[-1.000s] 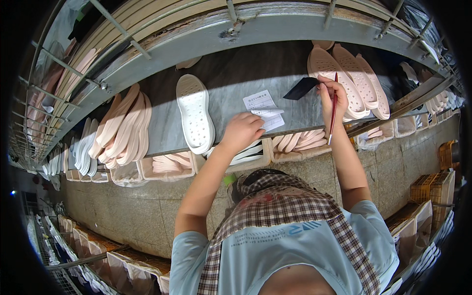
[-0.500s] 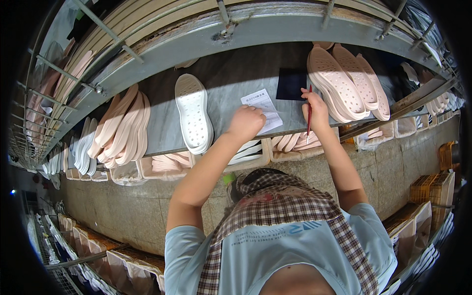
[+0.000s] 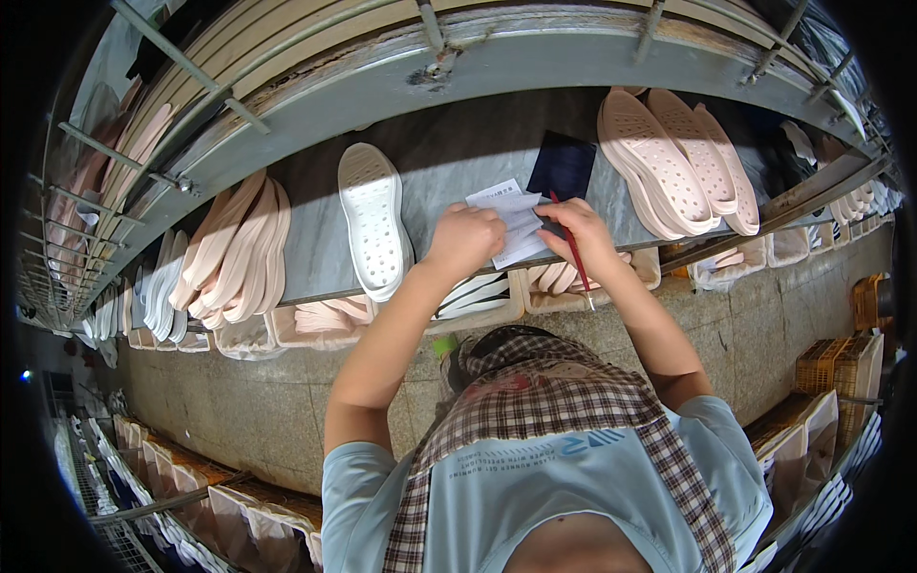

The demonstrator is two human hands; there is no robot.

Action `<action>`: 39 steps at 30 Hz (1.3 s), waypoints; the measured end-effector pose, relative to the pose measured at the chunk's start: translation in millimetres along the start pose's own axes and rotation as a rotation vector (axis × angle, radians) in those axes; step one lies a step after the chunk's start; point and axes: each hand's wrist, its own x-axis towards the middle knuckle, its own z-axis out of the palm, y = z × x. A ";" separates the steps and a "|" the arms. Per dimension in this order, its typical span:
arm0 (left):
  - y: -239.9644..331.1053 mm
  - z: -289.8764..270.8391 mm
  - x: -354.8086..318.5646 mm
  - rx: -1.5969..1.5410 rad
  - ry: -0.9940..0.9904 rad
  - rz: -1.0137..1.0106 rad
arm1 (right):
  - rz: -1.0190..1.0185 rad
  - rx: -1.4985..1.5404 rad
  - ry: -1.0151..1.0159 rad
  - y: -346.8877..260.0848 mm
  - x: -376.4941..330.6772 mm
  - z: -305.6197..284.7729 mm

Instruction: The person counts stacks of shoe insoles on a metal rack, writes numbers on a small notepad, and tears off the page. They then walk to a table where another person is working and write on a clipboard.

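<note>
Both hands meet over a white paper slip [image 3: 511,222] that lies on the grey shelf [image 3: 449,162], close to its near edge and about midway along it. The left hand [image 3: 465,241] is curled into a loose fist with the knuckles up, pressing down on the left side of the slip. The right hand [image 3: 585,234] is closed around a red pen [image 3: 574,256], which slants down past the near edge of the shelf, and its fingertips touch the right side of the slip. Just behind the paper, toward the far side of the shelf, lies a dark blue flat pad [image 3: 564,164], partly overlapped by the slip's upper corner. To the left of the left hand a single white shoe sole [image 3: 373,220] rests tread up, near the hand but apart from it. Further left a stack of pale pink soles [image 3: 239,248] leans on edge. To the right of the right hand, pink soles [image 3: 673,158] lie overlapping toward the shelf's right end. Below the near edge, open bins [image 3: 478,301] hold more white and pink soles.
</note>
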 end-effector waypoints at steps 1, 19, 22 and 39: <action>1.3 -4.8 0.5 -0.003 0.039 -0.003 | -0.018 -0.006 -0.006 -0.5 3.6 2.1; -30.7 -43.5 2.1 0.042 0.325 -0.520 | -0.046 -0.074 -0.054 2.5 -1.9 50.5; -23.8 -90.7 -22.6 0.121 0.755 -0.639 | -0.007 -0.048 -0.056 0.5 0.0 52.5; 75.2 219.6 -26.0 -1.015 -0.443 -0.714 | 0.535 -0.219 0.432 -15.2 -259.5 -58.8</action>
